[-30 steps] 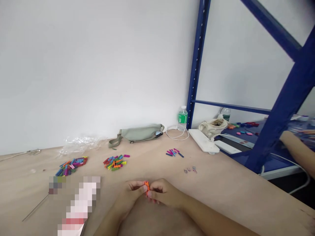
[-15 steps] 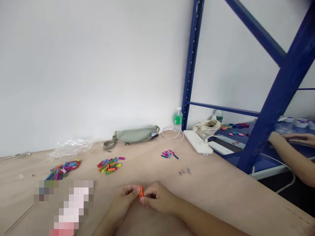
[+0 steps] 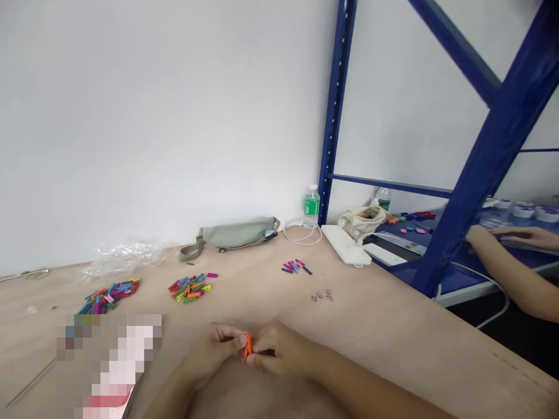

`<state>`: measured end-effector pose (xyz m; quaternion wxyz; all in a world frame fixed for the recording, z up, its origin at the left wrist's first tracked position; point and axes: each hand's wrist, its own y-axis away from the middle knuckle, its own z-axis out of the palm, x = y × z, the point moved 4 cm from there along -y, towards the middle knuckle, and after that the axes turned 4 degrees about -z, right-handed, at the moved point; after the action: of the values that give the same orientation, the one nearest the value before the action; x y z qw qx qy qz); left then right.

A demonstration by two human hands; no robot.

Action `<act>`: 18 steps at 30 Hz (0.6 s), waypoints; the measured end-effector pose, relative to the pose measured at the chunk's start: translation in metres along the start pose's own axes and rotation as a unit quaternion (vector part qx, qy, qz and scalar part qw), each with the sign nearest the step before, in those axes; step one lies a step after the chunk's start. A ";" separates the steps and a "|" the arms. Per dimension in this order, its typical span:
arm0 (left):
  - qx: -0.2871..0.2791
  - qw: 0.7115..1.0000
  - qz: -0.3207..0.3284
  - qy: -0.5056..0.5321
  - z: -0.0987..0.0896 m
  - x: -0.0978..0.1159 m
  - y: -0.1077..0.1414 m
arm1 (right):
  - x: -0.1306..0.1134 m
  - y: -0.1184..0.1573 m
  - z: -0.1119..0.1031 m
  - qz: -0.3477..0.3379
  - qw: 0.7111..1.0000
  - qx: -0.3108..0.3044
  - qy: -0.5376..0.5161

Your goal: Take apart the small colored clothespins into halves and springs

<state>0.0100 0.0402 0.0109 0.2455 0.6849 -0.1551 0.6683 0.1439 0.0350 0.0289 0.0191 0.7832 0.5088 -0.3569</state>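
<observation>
**What's at the centre of the shot?**
A seated worker's left hand (image 3: 209,349) and right hand (image 3: 279,350) meet at the lower centre of the frame, over a plywood bench (image 3: 393,331). Fingers and thumbs of both pinch an orange mini clothespin (image 3: 248,346), held upright between them just above the bench. The fingers hide much of it, so it is hard to say whether the piece is whole.

**And around those hands?**
Left of them lie two heaps of multicoloured clothespins (image 3: 109,295) (image 3: 190,287). Ahead and to the right sit a smaller pink-and-blue pile (image 3: 294,266) and a few tiny pieces (image 3: 322,295), too small to identify. A pixelated object (image 3: 109,364) fills the lower left.

**What lines the back?**
Along the wall, left to right: crumpled plastic film (image 3: 126,259), a sage waist bag (image 3: 227,235), a water bottle (image 3: 311,206) and a white power strip (image 3: 343,244).

**Anyone else?**
At far right, past blue steel shelving (image 3: 493,134), a co-worker's hand (image 3: 522,234) rests on a blue surface (image 3: 454,285).
</observation>
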 end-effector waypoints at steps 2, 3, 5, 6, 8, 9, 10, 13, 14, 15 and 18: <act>-0.013 1.000 -0.003 -0.003 0.001 0.002 0.001 | -0.001 0.001 0.001 0.003 1.000 0.003 -0.011; -0.017 1.000 -0.004 -0.003 0.001 0.002 0.001 | -0.002 0.001 0.002 0.007 1.000 0.006 -0.018; -0.022 1.000 -0.004 0.003 0.002 0.002 0.001 | -0.002 0.002 0.003 0.021 0.999 0.014 -0.032; -0.025 1.000 -0.004 0.010 0.002 0.001 0.001 | -0.001 0.002 0.004 0.033 0.998 0.018 -0.040; -0.028 0.999 -0.004 0.034 0.003 0.000 0.000 | 0.000 0.003 0.005 0.063 0.996 0.020 -0.060; -0.027 0.998 -0.005 0.048 0.003 -0.001 -0.001 | 0.000 0.003 0.005 0.077 0.994 0.018 -0.070; -0.023 0.998 -0.006 0.060 0.003 -0.002 -0.001 | 0.000 0.003 0.005 0.087 0.993 0.016 -0.078; -0.005 0.997 -0.004 0.077 0.004 -0.003 -0.001 | -0.001 0.004 0.005 0.097 0.992 0.014 -0.081; -0.001 0.997 -0.003 0.075 0.004 -0.003 -0.001 | -0.001 0.004 0.005 0.096 0.992 0.015 -0.077; 0.003 0.998 -0.002 0.070 0.005 -0.002 0.000 | -0.001 0.004 0.005 0.094 0.993 0.015 -0.072; 0.015 0.999 -0.005 0.047 0.006 0.001 0.002 | -0.002 0.004 0.005 0.089 0.994 0.011 -0.059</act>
<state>0.0144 0.0355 0.0123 0.2453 0.6573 -0.1305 0.7005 0.1435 0.0297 0.0246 0.0723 0.8033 0.4307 -0.4048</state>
